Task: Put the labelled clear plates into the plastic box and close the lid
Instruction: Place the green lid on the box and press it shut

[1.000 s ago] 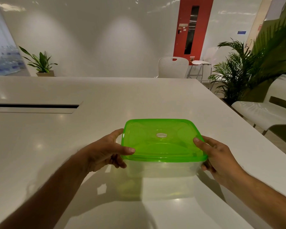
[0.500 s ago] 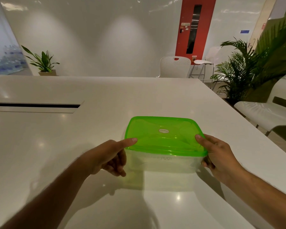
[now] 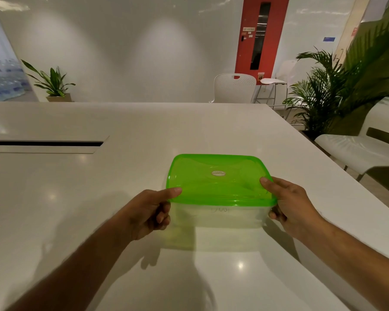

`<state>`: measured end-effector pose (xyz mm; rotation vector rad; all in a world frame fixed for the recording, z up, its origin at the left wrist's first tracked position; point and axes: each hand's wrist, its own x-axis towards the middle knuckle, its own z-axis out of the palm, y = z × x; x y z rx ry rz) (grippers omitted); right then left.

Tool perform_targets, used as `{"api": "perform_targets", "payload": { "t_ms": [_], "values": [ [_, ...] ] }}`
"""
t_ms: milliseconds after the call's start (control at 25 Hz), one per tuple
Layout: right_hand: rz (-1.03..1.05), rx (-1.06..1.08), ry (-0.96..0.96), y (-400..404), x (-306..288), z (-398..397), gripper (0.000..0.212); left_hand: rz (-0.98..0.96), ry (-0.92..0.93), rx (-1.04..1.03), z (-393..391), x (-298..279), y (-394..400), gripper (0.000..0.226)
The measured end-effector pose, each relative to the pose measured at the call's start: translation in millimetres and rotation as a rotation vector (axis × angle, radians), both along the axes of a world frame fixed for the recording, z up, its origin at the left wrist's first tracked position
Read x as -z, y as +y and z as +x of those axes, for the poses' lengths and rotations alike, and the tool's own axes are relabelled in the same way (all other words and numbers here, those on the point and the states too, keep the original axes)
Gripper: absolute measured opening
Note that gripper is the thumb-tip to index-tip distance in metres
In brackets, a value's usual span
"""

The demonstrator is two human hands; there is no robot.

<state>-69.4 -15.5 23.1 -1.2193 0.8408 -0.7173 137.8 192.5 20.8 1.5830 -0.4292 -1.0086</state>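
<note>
A clear plastic box (image 3: 218,217) with a translucent green lid (image 3: 218,178) stands on the white table (image 3: 76,198) in front of me. The lid lies flat over the box and carries a small oval sticker at its middle. My left hand (image 3: 148,212) grips the box's near left corner, thumb on the lid's edge, fingers curled against the wall. On the near right corner my right hand (image 3: 288,205) does the same, thumb on top of the lid. The clear plates cannot be made out through the box's walls.
A long dark slot (image 3: 45,144) runs across the table at the left. The table's right edge lies close to the box, with a white chair (image 3: 355,153) and a palm plant (image 3: 319,95) beyond it. Another white chair (image 3: 234,88) stands past the far edge.
The box has slid a little farther from me, both hands with it. My left thumb has shifted from lying across the lid's corner to its very edge.
</note>
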Motion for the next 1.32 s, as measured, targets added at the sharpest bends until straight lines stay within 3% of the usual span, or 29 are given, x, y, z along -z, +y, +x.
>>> {"api": "perform_targets", "payload": {
  "t_ms": [200, 320, 440, 560, 840, 920, 1040, 1160, 1320],
  "values": [
    [-0.011, -0.018, 0.013, -6.7, 0.5, -0.3, 0.029, 0.027, -0.031, 0.079, 5.0, -2.2, 1.0, 0.046],
    [-0.044, -0.021, 0.062, -11.5, 1.6, -1.0, 0.026, 0.132, -0.168, 0.163, 14.2, -5.1, -0.3, 0.052],
    [-0.071, -0.004, 0.158, -23.3, -3.8, -0.6, 0.025, 0.171, -0.267, 0.035, 28.3, -6.2, -13.2, 0.061],
    [-0.050, -0.032, 0.228, -35.2, -11.1, 3.9, 0.036, 0.114, -0.315, -0.100, 40.2, -4.2, -32.0, 0.066],
    [-0.113, -0.137, 0.212, -40.5, -13.5, 16.2, 0.032, -0.047, -0.297, -0.104, 41.5, -4.9, -46.6, 0.063],
    [-0.306, -0.151, 0.374, -45.0, -19.4, 14.4, 0.037, 0.058, -0.479, -0.085, 44.1, -11.0, -47.7, 0.062],
    [-0.891, -0.168, 0.753, -45.8, -30.9, 17.0, 0.070, 0.277, -1.094, -0.067, 38.3, -15.8, -53.2, 0.076],
    [-1.165, -0.363, 0.807, -25.2, -35.0, 39.3, 0.084, 0.134, -1.515, 0.017, 18.1, -15.5, -72.0, 0.082],
    [-1.225, -0.575, 1.007, -11.3, -26.9, 60.1, 0.090, 0.432, -1.394, 0.418, -1.7, -22.4, -95.7, 0.071]
  ]
}}
